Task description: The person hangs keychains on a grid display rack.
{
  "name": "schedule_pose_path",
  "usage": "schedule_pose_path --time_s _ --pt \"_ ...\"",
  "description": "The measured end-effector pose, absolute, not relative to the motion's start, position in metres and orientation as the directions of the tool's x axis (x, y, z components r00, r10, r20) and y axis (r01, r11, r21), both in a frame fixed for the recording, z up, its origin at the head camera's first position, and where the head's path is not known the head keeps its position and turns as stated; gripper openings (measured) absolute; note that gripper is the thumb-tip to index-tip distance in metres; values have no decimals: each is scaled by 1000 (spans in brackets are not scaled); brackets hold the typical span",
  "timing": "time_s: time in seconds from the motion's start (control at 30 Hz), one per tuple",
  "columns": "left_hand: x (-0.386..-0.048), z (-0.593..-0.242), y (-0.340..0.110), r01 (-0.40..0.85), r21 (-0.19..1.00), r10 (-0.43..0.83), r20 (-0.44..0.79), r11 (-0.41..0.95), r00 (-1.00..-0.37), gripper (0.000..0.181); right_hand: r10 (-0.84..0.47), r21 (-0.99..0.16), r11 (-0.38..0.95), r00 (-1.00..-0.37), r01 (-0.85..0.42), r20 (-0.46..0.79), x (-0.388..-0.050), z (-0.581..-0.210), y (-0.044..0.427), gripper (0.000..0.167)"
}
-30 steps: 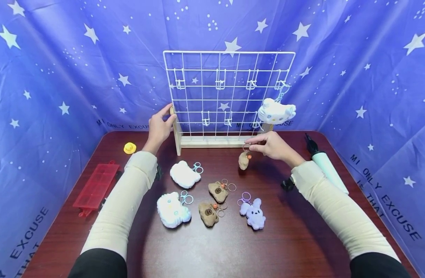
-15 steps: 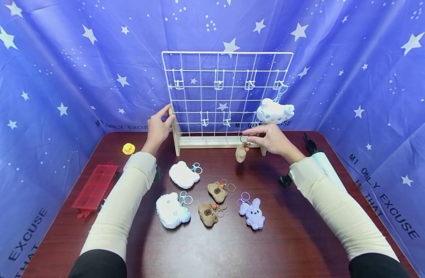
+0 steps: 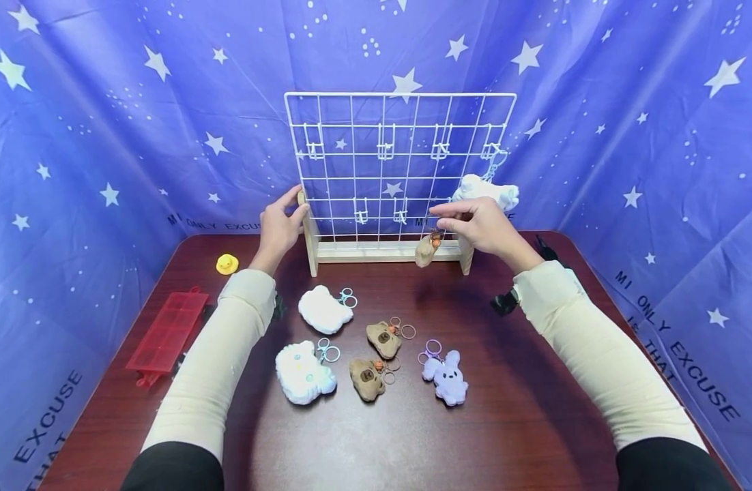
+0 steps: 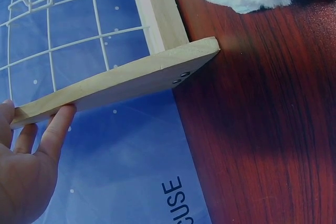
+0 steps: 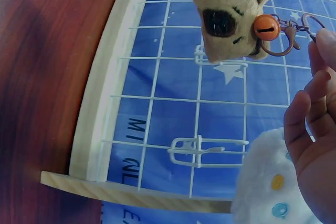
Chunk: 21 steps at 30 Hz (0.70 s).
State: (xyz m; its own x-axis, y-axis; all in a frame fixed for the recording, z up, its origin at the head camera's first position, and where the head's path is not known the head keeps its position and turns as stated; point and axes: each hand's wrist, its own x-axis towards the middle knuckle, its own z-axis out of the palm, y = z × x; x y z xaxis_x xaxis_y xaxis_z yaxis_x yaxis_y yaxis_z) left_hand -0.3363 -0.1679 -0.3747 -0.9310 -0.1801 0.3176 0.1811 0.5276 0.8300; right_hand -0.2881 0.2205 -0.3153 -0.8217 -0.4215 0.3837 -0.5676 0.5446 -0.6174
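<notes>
A white wire grid rack (image 3: 385,177) with hooks stands in a wooden base (image 3: 388,252). My left hand (image 3: 280,228) holds the rack's left wooden upright (image 4: 121,80) between thumb and fingers. In front of the rack's lower right, my right hand (image 3: 483,225) pinches the ring of a brown plush keychain (image 3: 425,251); the plush (image 5: 231,17) dangles with an orange bell (image 5: 266,28). Behind that hand a white plush (image 3: 505,195) hangs from the upper right hook, partly hidden. In the right wrist view an unused lower hook (image 5: 197,151) shows beside the white plush.
On the table (image 3: 400,450) lie two white plush keychains (image 3: 323,310), two brown ones (image 3: 383,339) and a purple one (image 3: 451,382). At left are a yellow duck (image 3: 226,264) and a red tray (image 3: 169,332). A dark object (image 3: 544,249) lies partly behind the right sleeve.
My right hand has lifted the brown keychain from near the table to the rack's lower hook level, now covering part of the hanging white plush. My left hand stays on the upright.
</notes>
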Motion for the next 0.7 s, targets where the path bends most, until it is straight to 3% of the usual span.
schedule_pose_path --time_s 0.7 --pt "-333 -375 -168 189 838 -176 317 511 -932 48 -232 -622 581 -840 -525 491 -295 -275 208 22"
